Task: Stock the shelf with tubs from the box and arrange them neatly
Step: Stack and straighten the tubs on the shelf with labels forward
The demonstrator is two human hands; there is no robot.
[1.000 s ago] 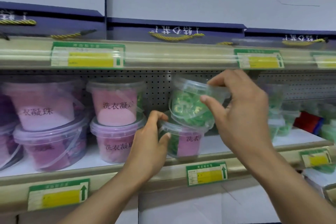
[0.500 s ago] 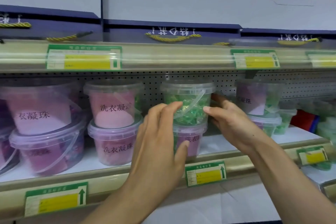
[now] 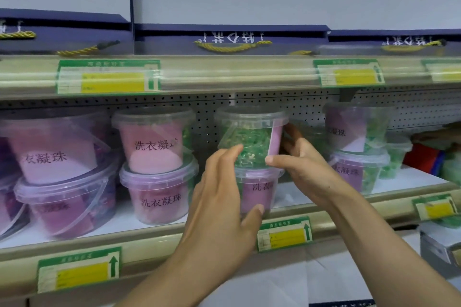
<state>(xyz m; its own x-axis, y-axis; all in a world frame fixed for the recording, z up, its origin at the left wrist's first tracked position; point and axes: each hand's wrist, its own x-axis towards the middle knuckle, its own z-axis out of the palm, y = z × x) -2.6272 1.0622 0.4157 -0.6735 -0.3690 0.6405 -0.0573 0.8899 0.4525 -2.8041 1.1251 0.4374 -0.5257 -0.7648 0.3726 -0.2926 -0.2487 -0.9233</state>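
Note:
A clear tub of green beads (image 3: pixel 247 139) stands upright on top of a second tub (image 3: pixel 259 192) with a pink label, at the middle of the shelf (image 3: pixel 159 240). My right hand (image 3: pixel 301 167) grips the upper tub, thumb on its lower front edge and fingers round its right side. My left hand (image 3: pixel 222 199) lies flat against the stack from the front left. Its straight fingertips touch the upper tub and its thumb rests on the lower tub. A pink label edge shows on the upper tub's right side.
A two-high stack of pink tubs (image 3: pixel 154 144) stands just left, with larger purple tubs (image 3: pixel 64 204) beyond. Another stack (image 3: pixel 354 132) sits to the right. The upper shelf rail (image 3: pixel 224 75) hangs close above. A grey-white box corner (image 3: pixel 439 244) shows at lower right.
The green tub came down from a tilt onto the lower tub and now stands upright. It has since turned, bringing its pink label edge into view. My left hand rose from the lower tub.

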